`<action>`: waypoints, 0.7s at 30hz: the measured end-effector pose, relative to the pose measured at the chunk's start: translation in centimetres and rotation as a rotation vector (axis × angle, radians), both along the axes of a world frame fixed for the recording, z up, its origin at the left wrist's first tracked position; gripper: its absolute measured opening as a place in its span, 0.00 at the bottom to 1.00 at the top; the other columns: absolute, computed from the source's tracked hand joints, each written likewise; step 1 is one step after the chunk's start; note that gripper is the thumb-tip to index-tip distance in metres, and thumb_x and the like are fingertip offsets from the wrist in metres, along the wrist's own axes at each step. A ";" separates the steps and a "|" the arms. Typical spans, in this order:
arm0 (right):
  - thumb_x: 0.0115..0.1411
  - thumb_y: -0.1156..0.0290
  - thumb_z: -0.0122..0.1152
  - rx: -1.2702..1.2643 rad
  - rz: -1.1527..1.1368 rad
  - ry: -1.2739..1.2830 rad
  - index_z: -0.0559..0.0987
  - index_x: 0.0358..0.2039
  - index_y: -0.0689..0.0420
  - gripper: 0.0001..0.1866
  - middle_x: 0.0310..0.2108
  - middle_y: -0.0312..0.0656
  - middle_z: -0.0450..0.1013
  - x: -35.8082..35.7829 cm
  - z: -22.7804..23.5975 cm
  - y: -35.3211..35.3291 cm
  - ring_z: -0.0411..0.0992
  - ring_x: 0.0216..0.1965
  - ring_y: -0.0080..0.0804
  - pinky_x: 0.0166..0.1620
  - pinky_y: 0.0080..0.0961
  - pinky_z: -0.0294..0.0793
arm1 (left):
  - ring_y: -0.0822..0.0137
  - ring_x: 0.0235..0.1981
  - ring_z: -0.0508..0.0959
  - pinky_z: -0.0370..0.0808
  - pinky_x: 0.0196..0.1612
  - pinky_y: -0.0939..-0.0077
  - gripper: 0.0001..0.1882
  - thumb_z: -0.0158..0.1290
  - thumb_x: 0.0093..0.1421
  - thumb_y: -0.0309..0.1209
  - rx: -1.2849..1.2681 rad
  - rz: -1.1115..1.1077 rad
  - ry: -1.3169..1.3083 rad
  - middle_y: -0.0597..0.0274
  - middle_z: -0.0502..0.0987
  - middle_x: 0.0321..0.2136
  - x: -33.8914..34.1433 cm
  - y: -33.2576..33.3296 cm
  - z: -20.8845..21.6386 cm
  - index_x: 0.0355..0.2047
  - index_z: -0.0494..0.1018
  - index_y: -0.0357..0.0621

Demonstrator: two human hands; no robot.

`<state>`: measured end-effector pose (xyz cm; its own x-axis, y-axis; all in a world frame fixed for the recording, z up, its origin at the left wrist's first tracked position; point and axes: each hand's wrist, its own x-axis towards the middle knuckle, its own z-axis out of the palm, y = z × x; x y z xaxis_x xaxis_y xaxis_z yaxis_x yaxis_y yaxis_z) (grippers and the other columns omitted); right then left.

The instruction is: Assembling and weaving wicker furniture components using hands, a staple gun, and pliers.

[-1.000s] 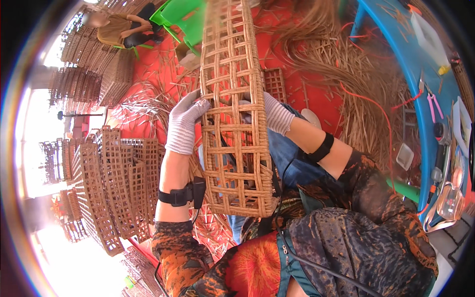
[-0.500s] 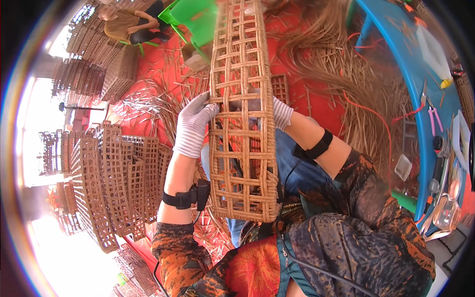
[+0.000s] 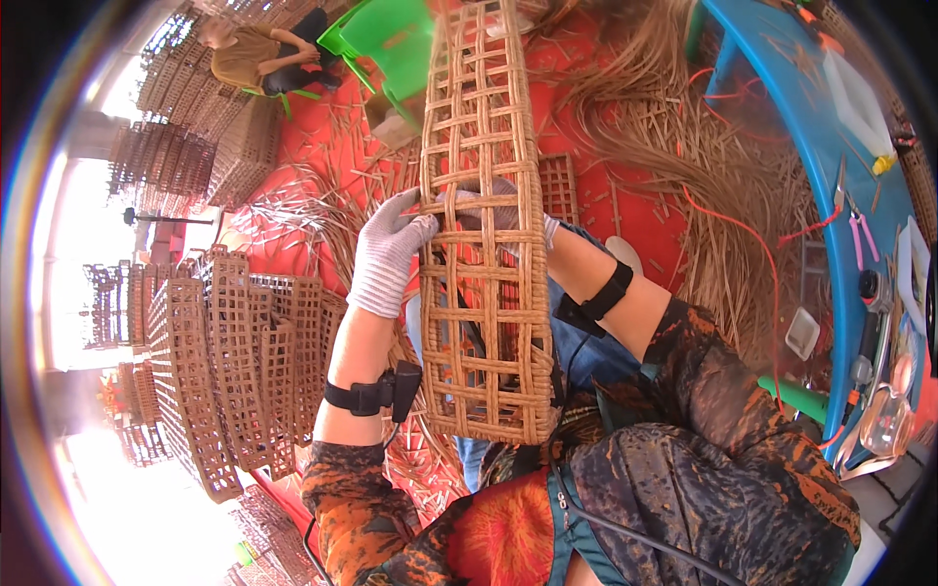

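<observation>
While the near end of a long woven basket (image 3: 493,368) sits just in front of the patterned shirt (image 3: 635,469), its body is held between the two hands, above the red floor (image 3: 625,200). At the basket's left edge, the left hand (image 3: 389,249) grips the rim, thumb lying on the near face. Behind the open weave, coming round the basket's right side, is the right hand (image 3: 505,192); whether it is closed on a strand, I cannot tell. Handling this well likely means a firm left hold to stop the basket twisting, with only light pressure from the right, so the strands keep their squares. The basket's long axis runs almost straight away from the person, its far end pointing toward the green chair (image 3: 396,44).

Left of the basket stand more stacked baskets (image 3: 181,371); right of it lie loose strips (image 3: 723,176), then a blue table (image 3: 796,107). Beyond its far end, to the left, sits another person (image 3: 249,63).
</observation>
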<state>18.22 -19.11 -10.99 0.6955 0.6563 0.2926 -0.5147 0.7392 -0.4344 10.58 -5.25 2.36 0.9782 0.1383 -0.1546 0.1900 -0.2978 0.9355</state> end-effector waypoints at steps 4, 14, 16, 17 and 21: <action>0.62 0.72 0.57 0.017 0.100 0.133 0.74 0.44 0.60 0.11 0.38 0.39 0.75 -0.5 1.3 0.1 0.74 0.40 0.27 0.42 0.25 0.79 | 0.74 0.32 0.77 0.73 0.35 0.82 0.20 0.53 0.59 0.28 -0.003 0.051 0.063 0.59 0.78 0.34 0.4 0.8 0.1 0.51 0.70 0.32; 0.64 0.67 0.52 -0.007 0.134 0.004 0.74 0.46 0.60 0.13 0.43 0.42 0.75 -0.3 3.7 -2.1 0.75 0.43 0.29 0.46 0.25 0.78 | 0.75 0.23 0.76 0.74 0.25 0.80 0.13 0.55 0.59 0.35 0.092 0.078 0.151 0.64 0.78 0.25 2.5 0.3 0.4 0.36 0.76 0.37; 0.64 0.66 0.53 -0.127 0.038 -0.035 0.73 0.46 0.60 0.14 0.43 0.42 0.75 -0.6 4.3 -2.1 0.75 0.43 0.30 0.46 0.25 0.78 | 0.75 0.21 0.75 0.74 0.24 0.80 0.13 0.56 0.59 0.36 0.157 0.089 0.166 0.64 0.77 0.23 3.0 -0.3 1.1 0.35 0.76 0.38; 0.64 0.66 0.53 -0.197 -0.010 -0.061 0.73 0.46 0.60 0.14 0.43 0.42 0.75 -0.8 4.6 -2.1 0.75 0.43 0.30 0.46 0.25 0.78 | 0.76 0.19 0.75 0.74 0.23 0.79 0.13 0.56 0.58 0.37 0.225 0.100 0.179 0.63 0.77 0.22 3.1 -0.5 1.3 0.33 0.76 0.38; 0.64 0.66 0.53 -0.472 -0.159 -0.170 0.73 0.47 0.60 0.15 0.43 0.42 0.75 -1.8 6.0 -2.0 0.75 0.43 0.30 0.47 0.25 0.78 | 0.76 0.19 0.74 0.74 0.24 0.79 0.14 0.59 0.55 0.38 0.316 0.102 0.162 0.62 0.77 0.19 3.6 -0.5 1.2 0.31 0.76 0.38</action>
<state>16.37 -21.13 -4.97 0.7659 0.6338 0.1077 -0.3055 0.5061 -0.8066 14.21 -5.73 3.51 0.9234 0.2992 -0.2403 0.3715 -0.5396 0.7555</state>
